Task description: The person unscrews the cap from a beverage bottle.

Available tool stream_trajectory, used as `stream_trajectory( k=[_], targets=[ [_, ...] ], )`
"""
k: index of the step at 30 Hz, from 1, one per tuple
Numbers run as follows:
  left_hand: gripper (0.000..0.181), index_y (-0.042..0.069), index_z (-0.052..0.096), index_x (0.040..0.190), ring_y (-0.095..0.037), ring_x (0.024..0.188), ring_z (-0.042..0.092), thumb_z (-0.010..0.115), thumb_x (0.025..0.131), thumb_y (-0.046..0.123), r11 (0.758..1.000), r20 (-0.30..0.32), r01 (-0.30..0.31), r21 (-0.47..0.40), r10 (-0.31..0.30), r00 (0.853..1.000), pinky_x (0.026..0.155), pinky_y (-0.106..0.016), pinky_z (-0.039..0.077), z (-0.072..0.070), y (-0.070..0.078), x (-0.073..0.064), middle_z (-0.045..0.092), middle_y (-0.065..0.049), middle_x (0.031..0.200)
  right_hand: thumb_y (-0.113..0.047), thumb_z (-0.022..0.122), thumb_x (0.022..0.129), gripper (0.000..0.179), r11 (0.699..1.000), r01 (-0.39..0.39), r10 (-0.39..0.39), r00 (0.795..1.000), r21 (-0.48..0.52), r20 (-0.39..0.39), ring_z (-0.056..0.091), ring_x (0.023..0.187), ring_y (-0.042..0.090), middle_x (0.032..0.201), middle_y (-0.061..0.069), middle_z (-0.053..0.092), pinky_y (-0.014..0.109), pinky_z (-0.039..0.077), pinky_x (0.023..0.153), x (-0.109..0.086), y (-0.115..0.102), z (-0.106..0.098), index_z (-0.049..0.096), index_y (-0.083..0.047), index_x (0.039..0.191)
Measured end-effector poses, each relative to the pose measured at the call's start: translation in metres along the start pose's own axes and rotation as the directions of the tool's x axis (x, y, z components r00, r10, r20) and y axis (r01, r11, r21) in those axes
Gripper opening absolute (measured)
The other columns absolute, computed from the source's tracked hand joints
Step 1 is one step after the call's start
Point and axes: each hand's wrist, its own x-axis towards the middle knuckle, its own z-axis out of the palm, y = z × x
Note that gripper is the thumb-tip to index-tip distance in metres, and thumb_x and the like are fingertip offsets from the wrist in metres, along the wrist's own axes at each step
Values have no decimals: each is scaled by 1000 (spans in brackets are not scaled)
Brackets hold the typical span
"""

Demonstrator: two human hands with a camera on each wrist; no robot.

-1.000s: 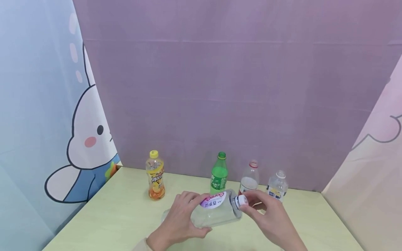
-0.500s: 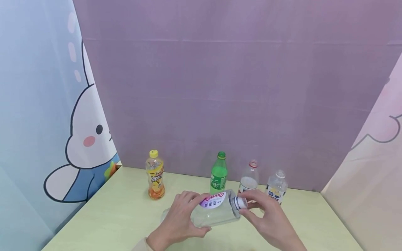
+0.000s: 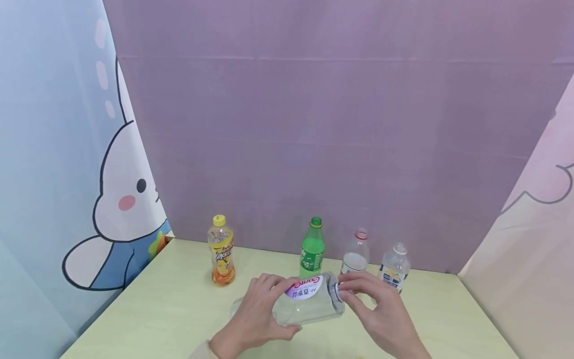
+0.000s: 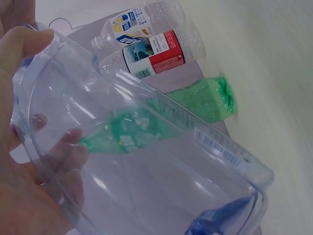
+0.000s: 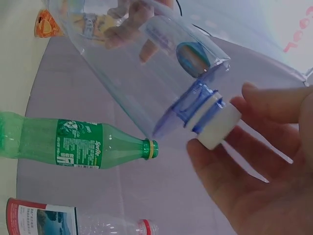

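- One clear Ganten bottle point(image 3: 309, 305) lies sideways, gripped by the left hand point(image 3: 257, 314), nearer than the green Sprite bottle point(image 3: 312, 254).
- Right hand point(image 3: 384, 311) pinches its white cap point(image 5: 222, 126).
- Likely light, slick, squeezable — best held gently by its body.

The head camera looked forward and down over the table point(image 3: 152, 304), far enough back to frame the left hand point(image 3: 256, 313), the right hand point(image 3: 381, 311) and the purple backdrop point(image 3: 314, 124). Tipped sideways, the left wrist camera looked through the clear Ganten bottle point(image 4: 161, 186) from close up; the right wrist camera, also sideways, closely faced the white bottle cap point(image 5: 220, 126). All three views shared the green Sprite bottle point(image 5: 80, 143).
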Motion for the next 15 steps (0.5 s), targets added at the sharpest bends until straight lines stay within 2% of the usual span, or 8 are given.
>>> stream_trajectory(
  k=[4, 8, 11, 15],
  targets=[
    [84, 24, 57, 142, -12, 112, 50, 87, 69, 53, 1000, -5, -15, 0, 15, 1000, 89, -39, 43, 0, 0, 0, 60, 6, 119, 4, 82, 79, 30, 999, -29, 30, 999, 21, -31, 68, 99, 9, 105, -12, 73, 17, 53, 84, 1, 1, 2, 78, -23, 92],
    [84, 25, 56, 143, -12, 112, 50, 85, 71, 55, 1000, -5, -17, -1, 17, 1000, 89, -39, 44, 0, 0, 0, 60, 7, 120, 9, 81, 78, 31, 993, -27, 30, 999, 119, -18, 68, 96, 9, 106, -2, 73, 22, 56, 83, 2, 5, 3, 76, -13, 100],
    [83, 26, 56, 143, -12, 112, 49, 85, 71, 55, 1000, -10, -17, -3, 17, 1000, 89, -39, 44, 0, 0, -1, 60, 7, 120, 9, 80, 80, 31, 982, -59, 58, 998, 180, 11, 68, 98, 10, 109, 5, 72, 26, 57, 84, 2, 6, 1, 73, -6, 107],
    [83, 27, 56, 143, -11, 112, 49, 86, 70, 55, 1000, -24, -24, -4, 24, 999, 89, -38, 43, 0, 0, -1, 60, 8, 120, -1, 80, 84, 27, 980, -123, 118, 992, 158, 40, 67, 95, 8, 109, 3, 71, 28, 59, 80, 2, 6, -2, 73, -10, 108]
  ],
)
